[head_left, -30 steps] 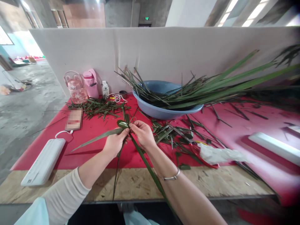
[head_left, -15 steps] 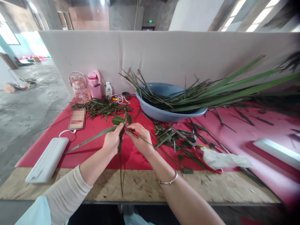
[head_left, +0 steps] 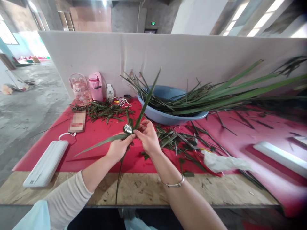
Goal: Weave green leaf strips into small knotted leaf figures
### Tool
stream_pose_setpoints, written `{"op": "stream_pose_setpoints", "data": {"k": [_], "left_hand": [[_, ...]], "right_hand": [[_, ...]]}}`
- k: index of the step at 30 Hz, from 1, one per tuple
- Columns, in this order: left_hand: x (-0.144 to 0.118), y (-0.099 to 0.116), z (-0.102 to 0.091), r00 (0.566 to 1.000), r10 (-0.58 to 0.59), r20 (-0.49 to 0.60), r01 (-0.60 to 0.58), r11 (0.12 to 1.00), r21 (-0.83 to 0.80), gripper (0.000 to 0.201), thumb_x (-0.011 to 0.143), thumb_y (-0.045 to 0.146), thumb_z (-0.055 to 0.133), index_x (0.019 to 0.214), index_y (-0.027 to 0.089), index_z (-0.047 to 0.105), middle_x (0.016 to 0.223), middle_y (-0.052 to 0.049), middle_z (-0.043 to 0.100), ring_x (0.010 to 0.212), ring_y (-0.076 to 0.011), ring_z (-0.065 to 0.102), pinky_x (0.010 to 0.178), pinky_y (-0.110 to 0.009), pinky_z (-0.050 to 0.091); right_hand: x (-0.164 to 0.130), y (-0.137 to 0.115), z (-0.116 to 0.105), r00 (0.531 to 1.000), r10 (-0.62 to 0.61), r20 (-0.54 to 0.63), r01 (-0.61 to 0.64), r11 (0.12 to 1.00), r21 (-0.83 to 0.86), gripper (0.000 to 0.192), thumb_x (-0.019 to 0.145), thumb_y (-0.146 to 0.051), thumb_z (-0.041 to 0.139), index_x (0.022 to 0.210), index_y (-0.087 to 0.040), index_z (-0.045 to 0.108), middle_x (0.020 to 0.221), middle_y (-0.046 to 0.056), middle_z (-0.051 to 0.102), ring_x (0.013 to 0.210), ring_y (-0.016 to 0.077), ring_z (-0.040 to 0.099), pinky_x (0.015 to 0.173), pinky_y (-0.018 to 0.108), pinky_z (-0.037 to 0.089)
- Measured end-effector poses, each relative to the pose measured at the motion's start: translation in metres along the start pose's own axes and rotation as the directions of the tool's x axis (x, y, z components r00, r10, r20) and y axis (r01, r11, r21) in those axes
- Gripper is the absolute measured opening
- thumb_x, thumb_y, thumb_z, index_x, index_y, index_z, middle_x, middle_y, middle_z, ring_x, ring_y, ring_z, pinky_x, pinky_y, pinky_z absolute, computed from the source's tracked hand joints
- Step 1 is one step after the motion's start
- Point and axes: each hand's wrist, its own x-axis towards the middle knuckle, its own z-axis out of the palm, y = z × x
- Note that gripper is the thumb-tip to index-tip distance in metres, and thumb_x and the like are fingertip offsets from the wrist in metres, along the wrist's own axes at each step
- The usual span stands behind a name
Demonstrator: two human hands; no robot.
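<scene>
Long green leaf strips (head_left: 146,103) meet in a folded piece between my two hands, above the red table cover. My left hand (head_left: 120,146) is closed, thumb on top, pinching the leaf strips where they cross. One strip points left from it and a thin one hangs down towards me. My right hand (head_left: 148,135) pinches the same leaf strips from the right, where one blade rises up and away. A shiny patch (head_left: 128,128) shows at the crossing, glare on a leaf or something silvery; I cannot tell which. The undersides of the fingers are hidden.
A blue basin (head_left: 168,119) full of long leaves stands at the back. Leaf scraps (head_left: 103,110) lie back left, more to the right beside red-handled scissors (head_left: 203,164) and a crumpled white wrapping (head_left: 224,161). A white power bank (head_left: 46,164) lies at left; pink bottles (head_left: 96,88) stand behind.
The leaf blade in my right hand has swung from pointing down right to pointing up and away. My right hand has turned more upright, and the shiny patch has come into sight.
</scene>
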Motion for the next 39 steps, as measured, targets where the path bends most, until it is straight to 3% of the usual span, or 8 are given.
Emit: {"op": "stream_pose_setpoints", "data": {"k": [5, 9, 13, 17, 21, 25, 31, 39], "left_hand": [[0.005, -0.001, -0.001, 0.993, -0.117, 0.011, 0.118, 0.986, -0.117, 0.034, 0.065, 0.044, 0.056, 0.063, 0.012, 0.064, 0.039, 0.004, 0.046, 0.035, -0.0053, 0.037, 0.037, -0.019, 0.028], [0.005, 0.0, -0.001, 0.987, -0.149, 0.066, 0.158, 0.976, -0.15, 0.036, 0.063, 0.045, 0.057, 0.062, 0.01, 0.066, 0.036, 0.005, 0.04, 0.033, -0.0039, 0.032, 0.035, -0.019, 0.023], [0.003, -0.001, 0.0, 0.972, -0.178, 0.155, 0.204, 0.963, -0.175, 0.036, 0.061, 0.046, 0.059, 0.062, 0.01, 0.066, 0.038, 0.004, 0.042, 0.035, -0.0042, 0.034, 0.036, -0.019, 0.024], [0.004, -0.003, 0.001, 0.982, -0.166, 0.087, 0.177, 0.974, -0.142, 0.037, 0.062, 0.048, 0.058, 0.064, 0.011, 0.066, 0.04, 0.004, 0.045, 0.036, -0.0049, 0.036, 0.038, -0.019, 0.027], [0.004, -0.008, 0.003, 0.997, -0.061, -0.056, 0.058, 0.997, -0.048, 0.036, 0.067, 0.048, 0.054, 0.066, 0.014, 0.064, 0.042, 0.003, 0.049, 0.038, -0.0068, 0.04, 0.041, -0.02, 0.03], [0.002, -0.009, 0.004, 0.994, 0.067, -0.084, -0.066, 0.998, 0.015, 0.03, 0.071, 0.045, 0.051, 0.061, 0.017, 0.056, 0.044, 0.004, 0.049, 0.04, -0.0079, 0.043, 0.042, -0.019, 0.032], [0.001, -0.003, 0.001, 0.983, 0.099, -0.154, -0.098, 0.995, 0.015, 0.031, 0.072, 0.046, 0.049, 0.062, 0.017, 0.053, 0.045, 0.004, 0.049, 0.039, -0.0077, 0.043, 0.042, -0.019, 0.033], [0.006, -0.01, 0.0, 0.986, 0.006, -0.167, -0.013, 0.999, -0.04, 0.034, 0.07, 0.049, 0.049, 0.063, 0.017, 0.055, 0.044, 0.005, 0.048, 0.039, -0.0077, 0.043, 0.042, -0.019, 0.032]], "right_hand": [[-0.001, -0.005, -0.009, 0.978, -0.206, -0.012, 0.192, 0.93, -0.313, 0.036, 0.069, -0.024, 0.058, 0.097, -0.023, 0.035, 0.079, 0.001, 0.058, 0.068, 0.0146, 0.056, 0.063, 0.03, 0.047], [0.004, -0.017, -0.025, 0.783, -0.601, 0.162, 0.485, 0.427, -0.763, 0.034, 0.076, -0.014, 0.046, 0.109, -0.025, 0.05, 0.128, 0.008, 0.04, 0.117, 0.0227, 0.038, 0.09, 0.04, 0.035], [0.011, -0.024, -0.037, 0.744, -0.61, 0.274, 0.443, 0.143, -0.885, 0.023, 0.079, -0.016, 0.047, 0.09, -0.028, 0.063, 0.124, 0.002, 0.049, 0.125, 0.0254, 0.027, 0.097, 0.047, 0.021], [0.005, -0.024, -0.03, 0.786, -0.581, 0.212, 0.422, 0.254, -0.87, 0.017, 0.081, -0.021, 0.046, 0.084, -0.025, 0.062, 0.084, 0.002, 0.066, 0.089, 0.0198, 0.058, 0.094, 0.042, 0.028], [-0.01, -0.018, -0.006, 0.882, -0.471, -0.016, 0.289, 0.568, -0.77, 0.013, 0.078, -0.032, 0.052, 0.081, -0.021, 0.059, 0.068, 0.003, 0.063, 0.06, 0.0158, 0.057, 0.062, 0.028, 0.044], [-0.018, -0.014, 0.008, 0.955, -0.297, 0.028, 0.256, 0.768, -0.587, 0.017, 0.081, -0.029, 0.045, 0.089, -0.022, 0.059, 0.076, 0.004, 0.063, 0.065, 0.0159, 0.058, 0.062, 0.027, 0.046], [-0.013, -0.014, 0.001, 0.909, -0.319, 0.267, 0.416, 0.697, -0.584, 0.036, 0.077, -0.012, 0.041, 0.11, -0.022, 0.053, 0.099, 0.007, 0.059, 0.089, 0.0173, 0.057, 0.08, 0.031, 0.044], [-0.008, -0.023, -0.006, 0.957, -0.272, -0.103, 0.162, 0.793, -0.587, 0.019, 0.067, -0.026, 0.061, 0.082, -0.018, 0.054, 0.074, 0.002, 0.061, 0.064, 0.0142, 0.058, 0.062, 0.026, 0.047]]}}
